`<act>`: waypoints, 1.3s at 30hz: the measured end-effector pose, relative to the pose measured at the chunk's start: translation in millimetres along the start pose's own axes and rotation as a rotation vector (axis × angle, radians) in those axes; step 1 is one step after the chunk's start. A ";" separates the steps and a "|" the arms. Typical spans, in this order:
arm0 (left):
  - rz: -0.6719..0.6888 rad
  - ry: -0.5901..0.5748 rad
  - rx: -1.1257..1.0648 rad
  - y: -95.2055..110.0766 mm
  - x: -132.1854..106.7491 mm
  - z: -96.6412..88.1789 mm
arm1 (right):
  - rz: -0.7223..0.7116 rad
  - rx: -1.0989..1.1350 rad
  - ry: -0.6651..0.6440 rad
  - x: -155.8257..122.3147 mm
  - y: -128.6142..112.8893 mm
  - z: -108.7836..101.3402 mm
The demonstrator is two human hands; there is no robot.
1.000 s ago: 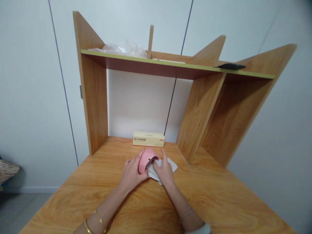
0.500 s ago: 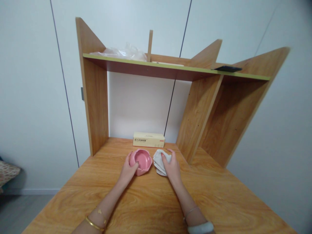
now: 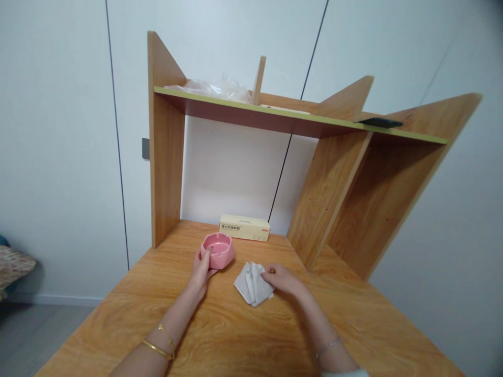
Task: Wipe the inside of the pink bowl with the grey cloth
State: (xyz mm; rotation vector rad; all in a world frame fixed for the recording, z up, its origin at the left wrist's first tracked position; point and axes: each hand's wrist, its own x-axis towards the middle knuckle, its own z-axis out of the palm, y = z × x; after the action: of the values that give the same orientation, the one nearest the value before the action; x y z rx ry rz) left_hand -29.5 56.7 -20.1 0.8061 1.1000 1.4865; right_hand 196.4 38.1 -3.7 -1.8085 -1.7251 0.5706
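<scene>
My left hand [image 3: 202, 269] grips the near left side of a pink ashtray [image 3: 222, 257], thumb over its rim and fingers beneath. The ashtray has an angular outer wall, a notched rim and a round hollow, and it is held tilted a little. To its right, a crumpled light grey cloth [image 3: 251, 287] hangs loosely folded, low over or on the desk; I cannot tell which. With curled fingers, my right hand [image 3: 281, 277] pinches the cloth at its right edge. The cloth and the ashtray are apart.
Behind the ashtray, a long cream cling film box [image 3: 244, 228] lies on the wooden desk [image 3: 220, 335]. A wooden shelf unit [image 3: 167, 173] rises around it. Up on the shelf are a clear plastic bag [image 3: 220, 90] and a flat dark object [image 3: 380, 122].
My left hand has turned the ashtray more upright and shifted it slightly left and up. My right hand has moved from grasping the bunched cloth to its edge, and the cloth has spread lower.
</scene>
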 end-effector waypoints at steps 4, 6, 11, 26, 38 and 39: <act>0.041 0.071 -0.054 -0.9 0.9 -0.9 | -0.047 0.065 -0.039 3.1 -29.9 -1.1; 0.059 0.089 -0.075 -1.7 1.0 -0.1 | -0.072 0.127 0.013 9.5 -47.6 -0.4; 0.110 0.002 -0.136 0.6 -1.7 8.0 | -0.079 0.359 -0.044 17.7 -90.2 15.7; 0.351 -0.642 0.379 -17.1 -20.6 10.3 | 0.342 0.652 0.131 8.5 -9.2 -17.9; 0.457 -0.635 0.675 -15.6 -25.7 11.4 | 0.462 0.517 0.077 17.0 29.6 -20.9; 0.449 -0.640 0.678 -15.3 -25.9 11.4 | 0.453 0.486 0.078 18.7 31.7 -21.3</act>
State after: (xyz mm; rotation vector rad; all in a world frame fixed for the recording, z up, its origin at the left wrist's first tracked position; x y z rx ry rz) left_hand -8.4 33.9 -28.6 1.9485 0.9467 1.0398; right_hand 235.6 54.1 -7.3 -1.8211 -1.0005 0.9898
